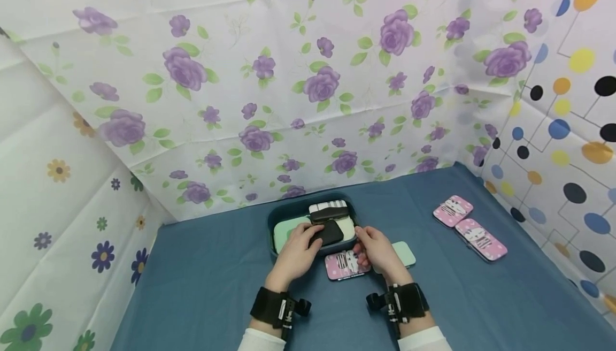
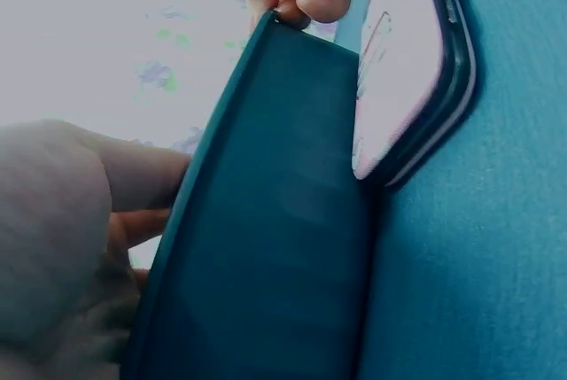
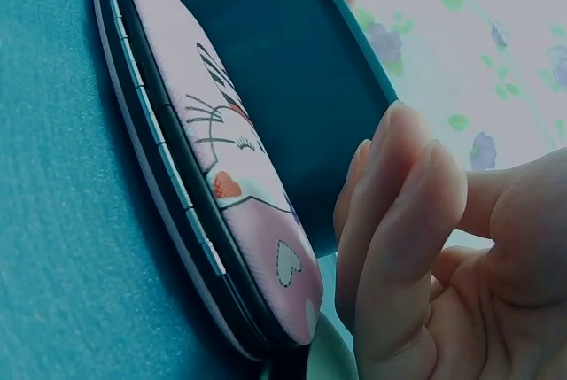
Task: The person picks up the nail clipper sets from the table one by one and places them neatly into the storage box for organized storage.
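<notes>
A dark teal bin (image 1: 270, 222) holds several small cases. My left hand (image 1: 294, 252) reaches over its front rim, with thumb and fingertips at the left end of a black case (image 1: 332, 233) inside. My right hand (image 1: 377, 248) is at the bin's front right corner, thumb and forefinger at the rim, other fingers curled outside. Below that hand, a pink case (image 1: 343, 266) with a cartoon cat lies against the bin's front wall (image 2: 275, 194); its metal hinge (image 3: 164, 145) shows in the right wrist view. In the bin are also a mint case (image 1: 284, 230) and a striped case (image 1: 327, 205).
A mint green case (image 1: 404, 253) lies partly behind my right wrist. Farther right, two pink cases (image 1: 453, 211) rest end to end on the blue cloth (image 1: 207, 276). A flowered sheet (image 1: 289, 99) rises right behind the bin, with patterned sheets at both sides.
</notes>
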{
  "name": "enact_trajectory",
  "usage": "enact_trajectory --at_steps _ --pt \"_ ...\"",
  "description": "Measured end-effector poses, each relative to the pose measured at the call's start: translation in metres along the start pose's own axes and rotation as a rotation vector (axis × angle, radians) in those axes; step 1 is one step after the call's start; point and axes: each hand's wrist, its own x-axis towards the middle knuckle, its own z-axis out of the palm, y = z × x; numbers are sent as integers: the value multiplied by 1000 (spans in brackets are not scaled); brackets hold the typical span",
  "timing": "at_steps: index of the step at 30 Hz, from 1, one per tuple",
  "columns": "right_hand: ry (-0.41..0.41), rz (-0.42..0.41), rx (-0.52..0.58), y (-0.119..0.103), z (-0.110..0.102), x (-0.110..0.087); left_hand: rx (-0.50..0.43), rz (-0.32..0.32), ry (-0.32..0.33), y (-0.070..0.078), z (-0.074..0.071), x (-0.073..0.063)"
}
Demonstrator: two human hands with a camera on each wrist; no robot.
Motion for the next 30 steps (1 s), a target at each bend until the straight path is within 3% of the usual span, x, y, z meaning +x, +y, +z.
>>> enact_trajectory --at_steps 5,9,21,25,30 --pt "4 0 -5 -3 1 0 -17 0 85 -1 0 1" --pt "0 -6 -7 -4 1 1 -53 21 101 -1 -1 1" --pt "-12 -6 -17 -5 2 -2 43 25 -171 13 -2 11" --pt "-11 -15 -20 -2 0 -4 23 -7 -219 21 1 17" --pt "-11 -19 -5 -1 -1 -3 4 -38 -191 30 9 21"
